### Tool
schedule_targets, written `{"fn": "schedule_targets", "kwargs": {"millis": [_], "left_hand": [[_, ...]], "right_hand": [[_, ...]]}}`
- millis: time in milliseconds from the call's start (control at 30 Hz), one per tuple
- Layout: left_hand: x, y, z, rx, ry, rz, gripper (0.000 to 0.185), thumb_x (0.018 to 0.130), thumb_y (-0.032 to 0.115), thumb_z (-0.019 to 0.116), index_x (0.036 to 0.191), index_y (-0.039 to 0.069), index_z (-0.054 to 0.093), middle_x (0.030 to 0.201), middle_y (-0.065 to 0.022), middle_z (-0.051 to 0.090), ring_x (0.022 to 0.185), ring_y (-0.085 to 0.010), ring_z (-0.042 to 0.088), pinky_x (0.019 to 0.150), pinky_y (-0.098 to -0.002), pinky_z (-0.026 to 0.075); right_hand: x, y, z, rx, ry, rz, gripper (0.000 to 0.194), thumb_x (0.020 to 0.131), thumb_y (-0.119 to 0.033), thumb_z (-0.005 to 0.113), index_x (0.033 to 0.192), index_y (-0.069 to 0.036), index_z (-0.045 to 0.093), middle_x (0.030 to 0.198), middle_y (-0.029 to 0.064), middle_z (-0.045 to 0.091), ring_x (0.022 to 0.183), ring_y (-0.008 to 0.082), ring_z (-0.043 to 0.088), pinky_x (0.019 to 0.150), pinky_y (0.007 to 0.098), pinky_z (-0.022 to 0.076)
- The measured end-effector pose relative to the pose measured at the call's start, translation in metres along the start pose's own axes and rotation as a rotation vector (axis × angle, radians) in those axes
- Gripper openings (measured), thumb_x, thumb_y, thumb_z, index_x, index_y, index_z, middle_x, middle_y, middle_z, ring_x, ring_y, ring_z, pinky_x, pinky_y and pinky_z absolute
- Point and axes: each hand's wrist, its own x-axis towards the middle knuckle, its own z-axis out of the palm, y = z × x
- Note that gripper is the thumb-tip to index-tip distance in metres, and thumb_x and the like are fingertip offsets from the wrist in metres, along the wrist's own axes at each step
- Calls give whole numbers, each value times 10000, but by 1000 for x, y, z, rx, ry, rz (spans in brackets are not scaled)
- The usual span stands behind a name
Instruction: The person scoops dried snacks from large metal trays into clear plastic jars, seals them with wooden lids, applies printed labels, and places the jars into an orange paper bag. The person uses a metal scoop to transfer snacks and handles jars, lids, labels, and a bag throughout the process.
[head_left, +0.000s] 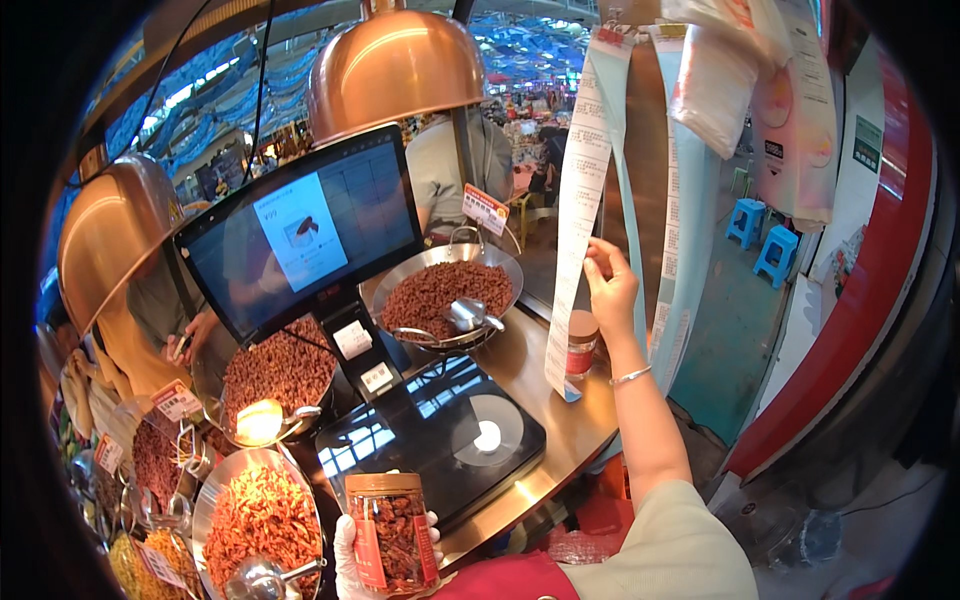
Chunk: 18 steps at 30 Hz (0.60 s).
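My left hand, in a white glove, grips a clear jar with a brown lid and red label. Dried reddish-brown food fills the jar, held upright before the scale. My right hand, bare with a silver bangle at the wrist, pinches the edge of a long hanging strip of printed paper labels. Behind that hand a second lidded jar stands on the counter, partly covered by the strip and wrist. The black weighing scale with its raised screen is between my hands.
Large metal pans of food with scoops flank the scale. Copper lamp hoods hang above. More label strips and plastic bags hang at right. A person stands beyond the counter. Blue stools stand on the floor.
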Motion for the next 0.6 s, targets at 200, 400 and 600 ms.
{"fn": "schedule_targets", "kwargs": {"millis": [200, 400, 600], "left_hand": [[-7, 8, -5, -56, -55, -17, 946, 837, 632, 585, 1440, -33, 287, 1320, -298, 485, 1147, -410, 561, 950, -581, 483], [-13, 17, -10, -130, -80, 19, 895, 878, 650, 519, 1456, 7, 289, 1345, -308, 459, 1189, -421, 532, 980, -609, 446], [-15, 27, -19, -271, -98, 57, 929, 837, 684, 550, 1441, 18, 315, 1307, -302, 491, 1131, -409, 575, 940, -604, 475]], "right_hand": [[5, 17, 4, -36, -50, 118, 318, 778, 27, 731, 1003, -47, 520, 947, 28, 616, 679, 53, 533, 616, 226, 449], [14, 44, 9, -310, 37, -107, 275, 794, -17, 708, 1021, -75, 565, 918, 26, 574, 773, 139, 523, 699, 281, 464], [29, 61, 9, -533, 154, -225, 381, 741, -59, 757, 1040, -70, 520, 980, 102, 515, 889, 283, 526, 814, 392, 448]]}}
